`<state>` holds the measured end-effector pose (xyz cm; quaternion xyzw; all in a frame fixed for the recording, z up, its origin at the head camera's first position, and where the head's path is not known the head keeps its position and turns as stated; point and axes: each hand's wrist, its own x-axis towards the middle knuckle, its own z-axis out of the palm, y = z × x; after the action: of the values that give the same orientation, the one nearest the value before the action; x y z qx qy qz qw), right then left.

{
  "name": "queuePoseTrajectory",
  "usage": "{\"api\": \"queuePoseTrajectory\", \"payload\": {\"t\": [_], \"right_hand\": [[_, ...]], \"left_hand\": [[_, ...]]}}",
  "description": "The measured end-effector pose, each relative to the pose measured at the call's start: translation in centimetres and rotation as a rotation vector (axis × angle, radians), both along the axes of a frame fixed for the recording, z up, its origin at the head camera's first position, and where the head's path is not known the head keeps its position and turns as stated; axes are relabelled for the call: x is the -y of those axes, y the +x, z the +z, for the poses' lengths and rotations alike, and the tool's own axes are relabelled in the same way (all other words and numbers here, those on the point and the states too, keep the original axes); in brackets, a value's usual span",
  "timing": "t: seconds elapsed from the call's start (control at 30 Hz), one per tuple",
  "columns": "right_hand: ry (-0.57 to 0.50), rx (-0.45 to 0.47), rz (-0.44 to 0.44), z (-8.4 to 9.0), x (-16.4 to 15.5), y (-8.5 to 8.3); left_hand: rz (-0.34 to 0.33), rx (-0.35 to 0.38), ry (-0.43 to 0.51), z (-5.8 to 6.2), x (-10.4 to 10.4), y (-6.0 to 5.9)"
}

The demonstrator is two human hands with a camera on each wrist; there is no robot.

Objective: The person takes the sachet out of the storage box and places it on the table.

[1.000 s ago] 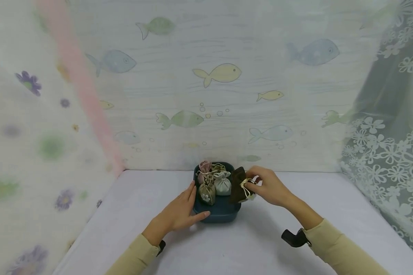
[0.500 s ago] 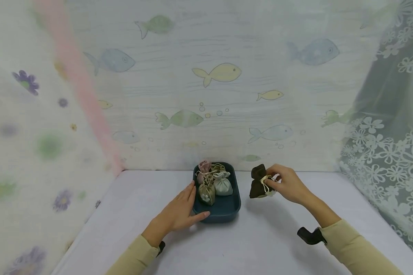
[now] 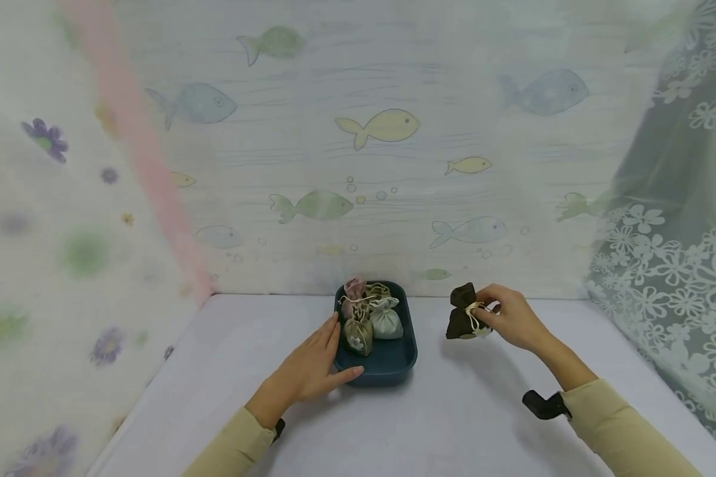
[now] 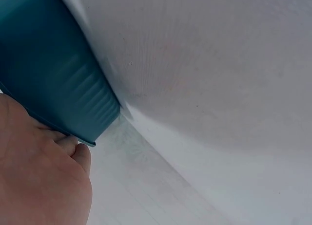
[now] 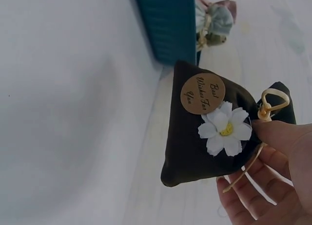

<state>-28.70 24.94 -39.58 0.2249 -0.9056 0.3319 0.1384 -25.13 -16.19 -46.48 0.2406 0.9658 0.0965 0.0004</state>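
Observation:
My right hand (image 3: 507, 318) pinches a dark brown drawstring pouch (image 3: 461, 313) at its tied neck, to the right of a dark teal tray (image 3: 388, 363). The right wrist view shows the pouch (image 5: 204, 132) with a white flower and a round tag, hanging from my fingers (image 5: 273, 157) just above the white table. My left hand (image 3: 313, 364) lies flat against the tray's left side, fingers straight; the left wrist view shows my fingers (image 4: 44, 176) touching the tray wall (image 4: 53, 79). Inside the tray sit several small pouches: a pink one (image 3: 354, 289), an olive one (image 3: 358, 334) and a pale one (image 3: 386, 322).
The white table (image 3: 441, 424) meets a fish-print curtain (image 3: 364, 165) just behind the tray. A flower-print curtain (image 3: 65, 232) hangs on the left and a lace one (image 3: 674, 265) on the right. Black wrist mounts (image 3: 543, 404) sit on my sleeves.
My right hand has lifted the brown pouch out of the tray's right side and carried it to the right. My left hand has stayed against the tray.

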Motion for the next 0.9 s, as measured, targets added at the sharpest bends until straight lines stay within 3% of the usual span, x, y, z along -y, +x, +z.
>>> {"api": "queuePoseTrajectory", "payload": {"t": [0.9], "right_hand": [[-0.014, 0.021, -0.161, -1.9, -1.8, -4.4]], "left_hand": [[0.011, 0.011, 0.004, 0.3, -0.2, 0.1]]}}
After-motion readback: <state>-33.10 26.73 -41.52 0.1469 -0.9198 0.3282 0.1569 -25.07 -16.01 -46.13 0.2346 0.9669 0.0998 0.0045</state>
